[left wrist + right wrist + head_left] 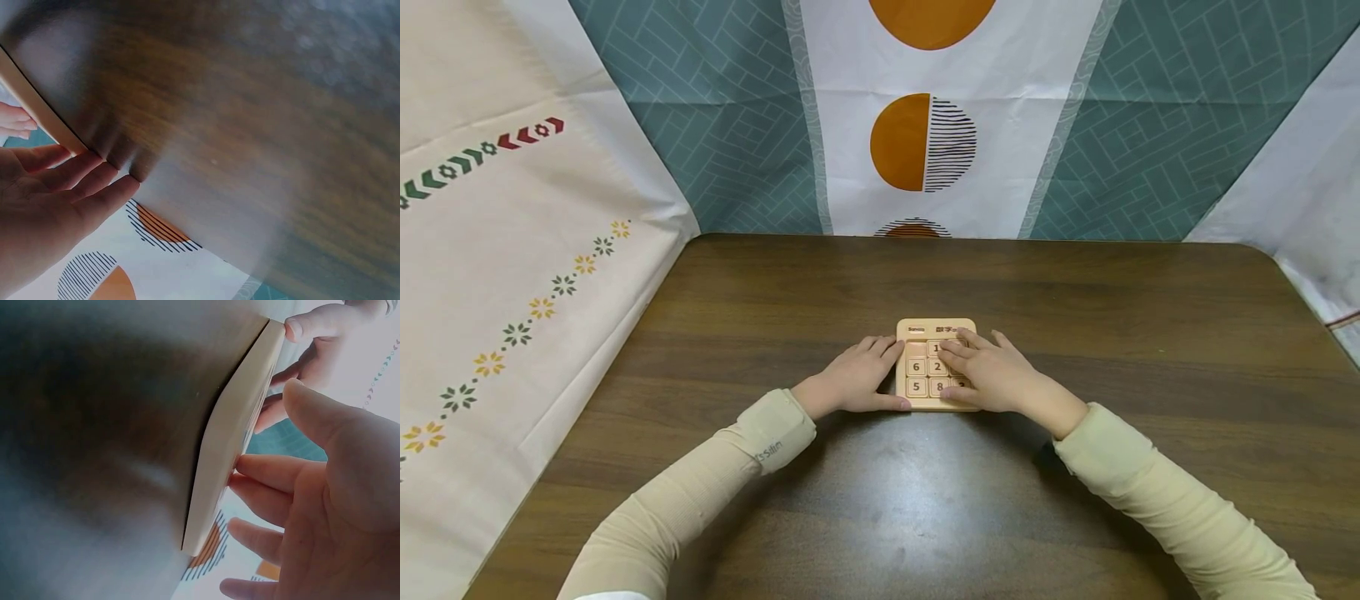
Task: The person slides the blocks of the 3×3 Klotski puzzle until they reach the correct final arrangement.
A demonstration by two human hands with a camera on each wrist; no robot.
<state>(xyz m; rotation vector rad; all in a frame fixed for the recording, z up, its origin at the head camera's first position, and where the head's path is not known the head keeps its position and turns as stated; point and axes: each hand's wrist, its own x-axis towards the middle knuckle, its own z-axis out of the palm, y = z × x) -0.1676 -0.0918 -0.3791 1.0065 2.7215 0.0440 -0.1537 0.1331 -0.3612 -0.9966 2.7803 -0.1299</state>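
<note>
A light wooden sliding number puzzle (937, 405) lies flat on the brown table, its tiles printed with digits. At the grid's upper left, one slot (916, 350) shows bare base. My left hand (859, 377) lies along the puzzle's left side, index finger near the upper edge and thumb at the lower left corner. In the left wrist view its fingers (94, 178) look straight, reaching the frame's edge and the tabletop. Over the right part is my right hand (1000, 375), its fingertips touching the tiles. It hides most of the right column.
The dark wood table (910, 517) spreads around the puzzle. Behind its far edge hangs a teal and white cloth (850, 167) with orange circles. An embroidered cream cloth (490, 275) hangs at the left, and pale cloth (1315, 192) at the right.
</note>
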